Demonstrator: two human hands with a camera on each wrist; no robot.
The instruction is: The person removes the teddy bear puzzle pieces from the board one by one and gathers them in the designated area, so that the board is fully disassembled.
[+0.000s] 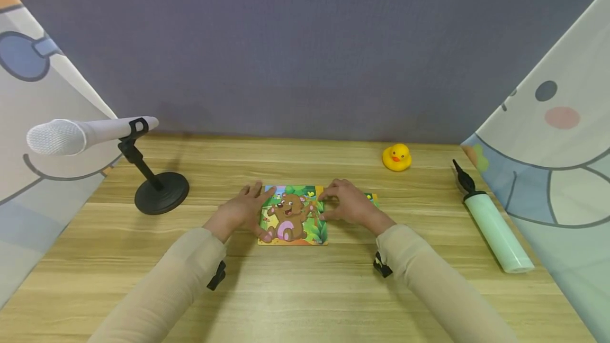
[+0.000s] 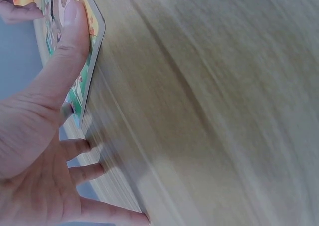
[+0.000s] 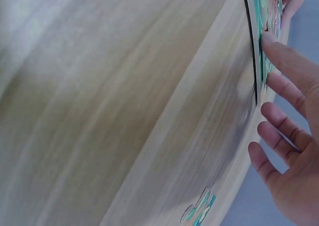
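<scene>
A flat jigsaw puzzle (image 1: 288, 216) with a smiling brown bear lies on the wooden table between both hands. At its left side my left hand (image 1: 240, 213) is spread, the thumb (image 2: 75, 42) resting on the picture near the lower left corner. The other left fingers reach past the edge, some with tips on the wood. On the opposite side my right hand (image 1: 350, 205) has its thumb and index fingertips right at the right edge, the remaining fingers loosely bent. Behind this hand lies a loose puzzle piece (image 3: 199, 208), partly hidden in the head view.
A white microphone (image 1: 86, 134) on a black stand (image 1: 162, 193) is at the left. Toward the back right sits a yellow rubber duck (image 1: 396, 157). A pale green hand pump (image 1: 498, 232) with a black nozzle lies along the right edge. A grey panel (image 1: 305, 57) closes off the back.
</scene>
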